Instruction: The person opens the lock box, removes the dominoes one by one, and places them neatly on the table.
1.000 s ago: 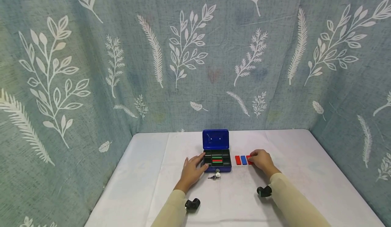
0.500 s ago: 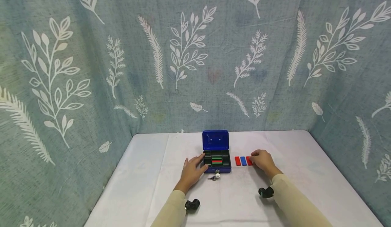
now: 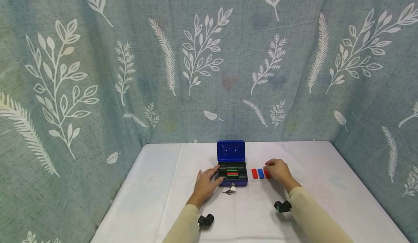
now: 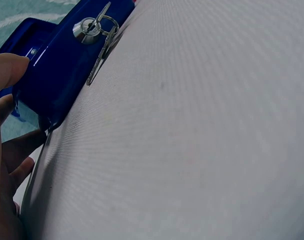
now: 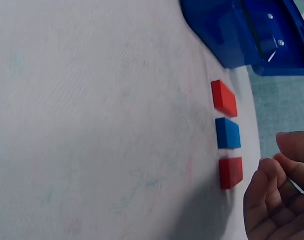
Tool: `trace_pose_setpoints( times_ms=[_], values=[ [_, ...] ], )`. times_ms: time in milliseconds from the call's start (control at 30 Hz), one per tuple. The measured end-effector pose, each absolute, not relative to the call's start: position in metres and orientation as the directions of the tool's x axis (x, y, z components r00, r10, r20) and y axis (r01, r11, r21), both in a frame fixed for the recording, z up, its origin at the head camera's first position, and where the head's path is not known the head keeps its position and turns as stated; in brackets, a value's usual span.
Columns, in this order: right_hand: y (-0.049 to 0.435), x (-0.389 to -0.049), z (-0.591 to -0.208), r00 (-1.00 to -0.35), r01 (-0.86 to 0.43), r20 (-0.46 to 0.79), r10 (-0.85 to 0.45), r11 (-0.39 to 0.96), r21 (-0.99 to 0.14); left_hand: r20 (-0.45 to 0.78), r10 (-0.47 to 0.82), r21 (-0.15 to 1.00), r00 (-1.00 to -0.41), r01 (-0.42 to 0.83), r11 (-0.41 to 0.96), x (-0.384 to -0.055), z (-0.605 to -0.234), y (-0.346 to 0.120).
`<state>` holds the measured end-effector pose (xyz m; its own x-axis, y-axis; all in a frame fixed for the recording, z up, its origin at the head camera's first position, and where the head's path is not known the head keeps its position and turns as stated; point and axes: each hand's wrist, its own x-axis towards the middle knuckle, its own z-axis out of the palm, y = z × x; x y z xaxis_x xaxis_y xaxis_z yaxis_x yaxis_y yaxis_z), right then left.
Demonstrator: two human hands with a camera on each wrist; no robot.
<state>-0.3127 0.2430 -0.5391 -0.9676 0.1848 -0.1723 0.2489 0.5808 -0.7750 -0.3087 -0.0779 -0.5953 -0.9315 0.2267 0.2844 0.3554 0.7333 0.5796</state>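
A blue cash box stands with its lid raised, and its black tray holds green and red blocks. My left hand rests against the box's left side, its thumb at the front rim in the left wrist view. A row of three flat blocks lies right of the box: a red block, a blue block and another red block. Close over this last one is my right hand, its fingers loosely bent and nothing between them.
A key sits in the lock at the box's front, with another hanging from its ring. White cloth covers the table. Leaf-patterned curtains enclose the back and both sides.
My right hand has drawn its fingertips up slightly off the end red block, which stays in the row. The left hand keeps its place on the box. The head view has shifted slightly.
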Motion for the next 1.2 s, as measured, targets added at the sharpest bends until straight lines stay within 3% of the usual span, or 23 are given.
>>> trace_pose_setpoints(
  times_ms=[400, 633, 1200],
  values=[
    [0.232, -0.314, -0.534, -0.976, 0.213, -0.139, 0.169, 0.596, -0.774, 0.283, 0.225, 0.587, -0.932, 0.354, 0.728, -0.307, -0.593, -0.077],
    [0.222, -0.317, -0.529, -0.977, 0.211, -0.158, 0.145, 0.526, -0.824, 0.286, 0.231, 0.579, -0.93, 0.36, 0.732, -0.308, -0.594, -0.077],
    [0.191, -0.324, -0.528, -0.995, 0.087, -0.049, 0.084, 0.538, -0.838, 0.296, 0.234, 0.568, -0.926, 0.368, 0.736, -0.308, -0.594, -0.077]
  ],
)
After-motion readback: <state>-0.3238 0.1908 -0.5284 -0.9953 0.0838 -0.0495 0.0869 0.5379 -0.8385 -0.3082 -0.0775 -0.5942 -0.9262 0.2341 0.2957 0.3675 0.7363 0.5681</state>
